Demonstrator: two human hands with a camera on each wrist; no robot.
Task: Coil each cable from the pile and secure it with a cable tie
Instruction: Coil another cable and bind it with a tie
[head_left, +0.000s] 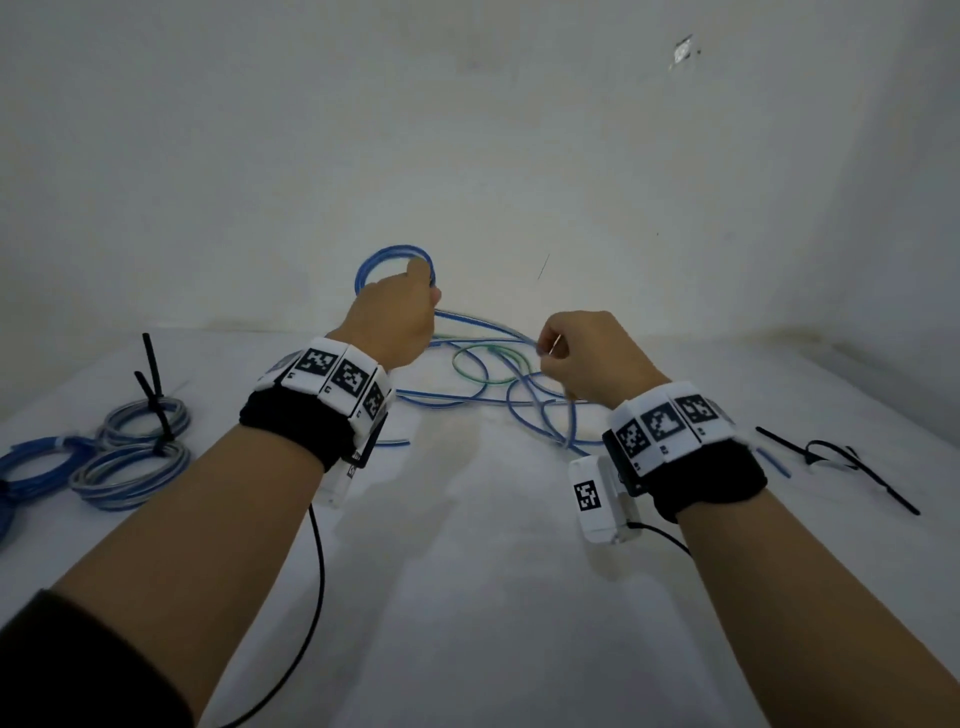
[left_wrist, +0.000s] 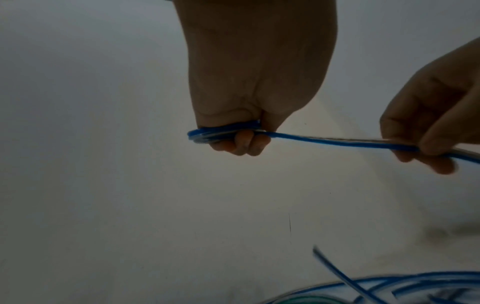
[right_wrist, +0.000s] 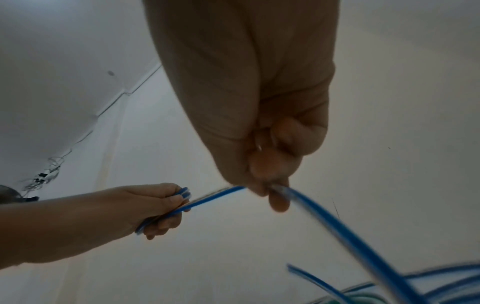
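Note:
My left hand (head_left: 410, 306) is raised above the white table and grips several loops of a blue cable (head_left: 392, 262), seen as a bundle (left_wrist: 223, 132) in its curled fingers. From that bundle the same cable (left_wrist: 337, 142) runs to my right hand (head_left: 571, 348), which pinches it between thumb and fingers (right_wrist: 272, 191). Below my right hand the cable (right_wrist: 350, 236) drops to the loose pile (head_left: 498, 389) of blue strands and a green cable (head_left: 480, 364) on the table. My left hand (right_wrist: 161, 205) shows in the right wrist view too.
Tied blue-and-grey coils (head_left: 135, 452) with black cable ties (head_left: 153, 395) lie at the left of the table (head_left: 467, 571). Loose black cable ties (head_left: 836, 462) lie at the right. A white wall (head_left: 467, 130) stands right behind the pile.

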